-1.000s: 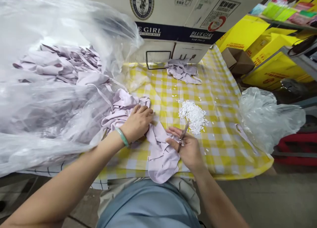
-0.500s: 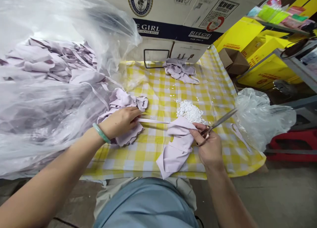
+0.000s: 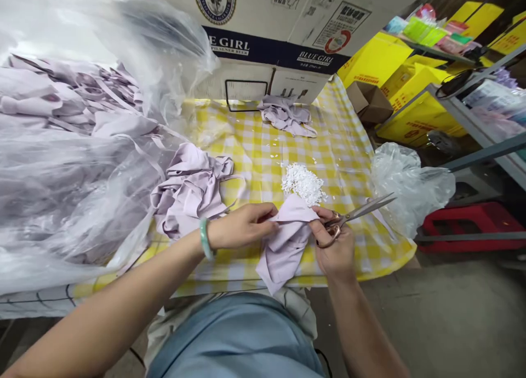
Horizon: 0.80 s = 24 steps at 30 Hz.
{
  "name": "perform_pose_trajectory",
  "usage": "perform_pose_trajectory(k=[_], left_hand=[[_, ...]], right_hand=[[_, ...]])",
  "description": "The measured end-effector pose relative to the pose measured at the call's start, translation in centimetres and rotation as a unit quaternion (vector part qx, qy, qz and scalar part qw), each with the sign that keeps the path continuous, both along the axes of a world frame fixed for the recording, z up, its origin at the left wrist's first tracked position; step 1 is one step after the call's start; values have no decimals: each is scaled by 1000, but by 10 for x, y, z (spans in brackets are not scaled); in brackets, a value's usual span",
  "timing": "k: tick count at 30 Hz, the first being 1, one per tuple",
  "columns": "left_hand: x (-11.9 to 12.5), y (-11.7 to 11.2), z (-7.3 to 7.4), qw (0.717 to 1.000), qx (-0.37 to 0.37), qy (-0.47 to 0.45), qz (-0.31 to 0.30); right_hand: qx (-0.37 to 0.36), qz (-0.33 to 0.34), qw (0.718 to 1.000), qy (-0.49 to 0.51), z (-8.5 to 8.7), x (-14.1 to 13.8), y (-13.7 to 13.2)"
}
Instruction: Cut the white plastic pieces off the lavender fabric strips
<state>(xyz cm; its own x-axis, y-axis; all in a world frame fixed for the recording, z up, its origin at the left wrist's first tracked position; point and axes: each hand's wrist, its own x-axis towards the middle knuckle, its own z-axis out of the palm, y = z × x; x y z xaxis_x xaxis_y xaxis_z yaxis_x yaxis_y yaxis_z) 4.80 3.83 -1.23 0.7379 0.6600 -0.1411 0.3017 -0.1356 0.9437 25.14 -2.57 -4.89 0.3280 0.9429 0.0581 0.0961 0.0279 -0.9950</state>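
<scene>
Head view, left to right: a large plastic bag (image 3: 45, 208) contains lilac fabric. Beside it, a pile of lilac pieces (image 3: 193, 192) lies on the checked tablecloth (image 3: 236, 265). Left hand (image 3: 246, 224): thumb and fingers together, pinching the upper left edge of the cloth piece (image 3: 287, 241). The cloth piece is located between the two hands, its lower end hanging toward the table's front edge, just in front of the white chips (image 3: 303, 183). Right hand (image 3: 339, 252): thumb and forefinger clamped on the cloth's upper right edge; the same hand retains the scissors (image 3: 349, 219) by the handles, blades directed right, away from the fabric.

Step in hand, as judged: positioning the piece by both edges. Next move, if a cut is required: keep the left pinch, release the right, and turn the blades inward, clear of the left fingertips.
</scene>
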Motion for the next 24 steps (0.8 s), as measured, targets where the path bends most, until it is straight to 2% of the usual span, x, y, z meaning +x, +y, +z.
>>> perform_pose_trajectory(k=[2, 4, 6, 8, 10, 12, 13, 14, 16, 18, 19, 22, 24], left_hand=[[-4, 0, -1, 991, -119, -63, 10], [-15, -2, 1, 962, -244, -117, 41], [-27, -8, 6, 948, -291, -121, 47], [-34, -16, 15, 965, -233, -110, 47], [-35, -24, 24, 984, -87, -123, 95], [-30, -28, 30, 972, 52, -153, 170], [-27, -28, 31, 959, 78, -181, 201], [-22, -28, 29, 948, 65, -216, 224], [-14, -25, 22, 924, -25, -284, 255], [-8, -22, 10, 896, -98, -324, 289], [-6, -21, 4, 890, -107, -323, 304], [-2, -21, -11, 898, -58, -287, 329], [2, -23, -15, 912, -12, -250, 325]], right_hand=[[10, 4, 1000, 13, 4, -3, 4], [18, 13, 999, 39, 4, -7, 10], [20, 22, 997, 71, 2, -14, 18], [16, 23, 996, 89, -1, -25, 26], [-5, 45, 995, 85, -4, -41, 31], [-39, 101, 991, 80, -9, -61, 32], [-55, 131, 986, 83, -11, -71, 31], [-67, 157, 981, 90, -14, -79, 29], [-80, 198, 972, 97, -16, -88, 25], [-84, 222, 968, 85, -13, -83, 23], [-87, 229, 967, 71, -9, -75, 22], [-85, 224, 971, 0, 9, -41, 22], [-56, 236, 966, -90, 22, -21, 22]])
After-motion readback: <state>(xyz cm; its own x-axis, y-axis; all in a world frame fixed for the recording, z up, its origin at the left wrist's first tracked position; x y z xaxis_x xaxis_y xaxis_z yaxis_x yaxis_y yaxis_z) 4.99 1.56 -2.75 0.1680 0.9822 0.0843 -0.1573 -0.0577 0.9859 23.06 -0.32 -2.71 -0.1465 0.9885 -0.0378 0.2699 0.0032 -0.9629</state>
